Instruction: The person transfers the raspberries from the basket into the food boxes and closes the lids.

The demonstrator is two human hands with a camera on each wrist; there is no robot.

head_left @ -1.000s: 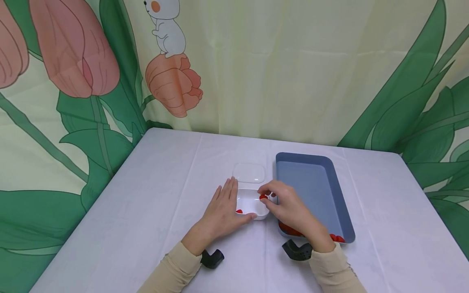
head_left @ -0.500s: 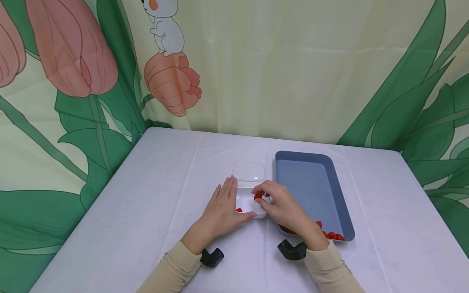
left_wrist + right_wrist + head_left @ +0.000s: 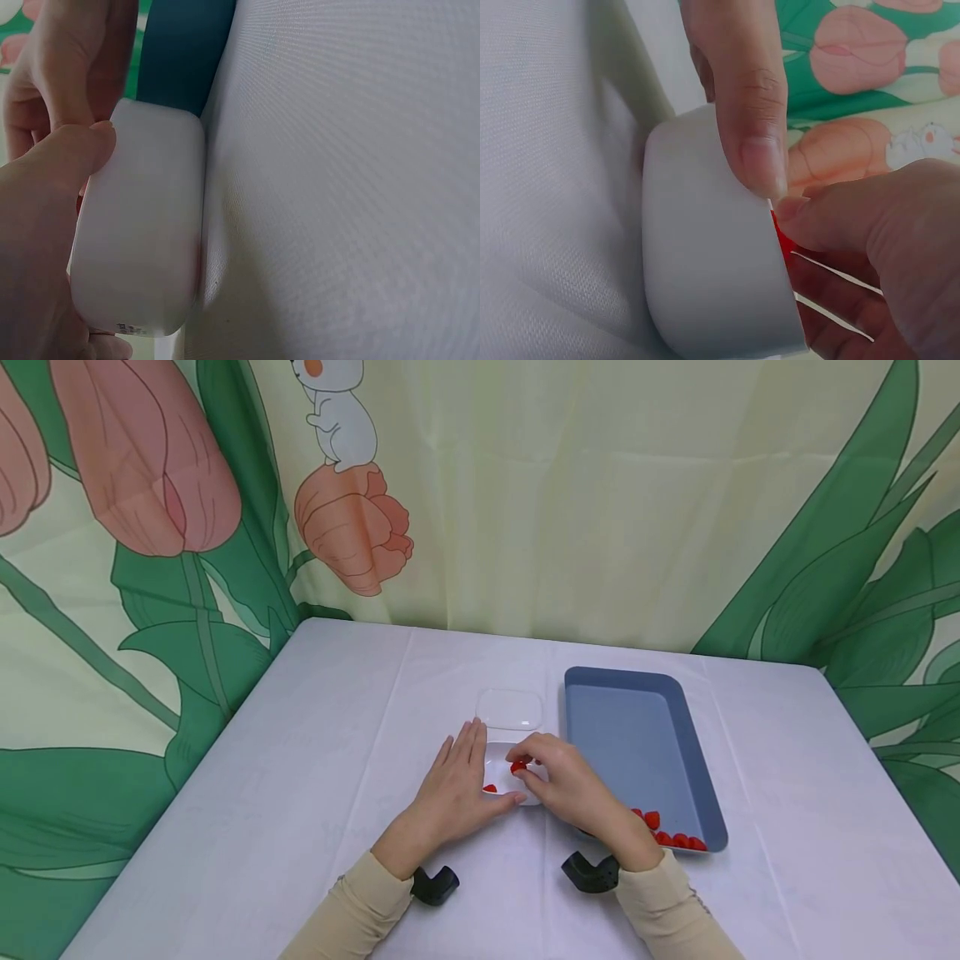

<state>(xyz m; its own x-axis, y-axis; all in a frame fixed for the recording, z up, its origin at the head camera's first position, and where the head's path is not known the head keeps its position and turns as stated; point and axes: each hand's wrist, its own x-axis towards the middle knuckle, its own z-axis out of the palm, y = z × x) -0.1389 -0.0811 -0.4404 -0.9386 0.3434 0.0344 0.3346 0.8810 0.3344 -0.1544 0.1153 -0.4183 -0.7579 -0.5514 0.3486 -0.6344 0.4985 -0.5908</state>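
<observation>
A small white container (image 3: 498, 763) stands on the table between the hands. My left hand (image 3: 452, 793) rests against it, with straight fingers along its left side and the thumb (image 3: 96, 144) on the near rim. Over the container, my right hand (image 3: 573, 789) pinches a small red piece (image 3: 518, 767) between thumb and fingertips. Another red piece (image 3: 490, 788) lies inside, partly covered by the left hand. In the right wrist view only a sliver of the pinched piece (image 3: 782, 238) shows behind the rim, so its exact kind is hard to tell.
To the right lies a blue-grey tray (image 3: 630, 735), with several red pieces (image 3: 680, 841) along its near end, partly hidden by the right forearm. A clear lid (image 3: 510, 710) lies just behind the container. A printed curtain (image 3: 570, 510) hangs beyond the table's far edge.
My right hand has moved left and farther over the container with the pinched red piece. More red pieces in the tray have come into sight. The left hand stays in place.
</observation>
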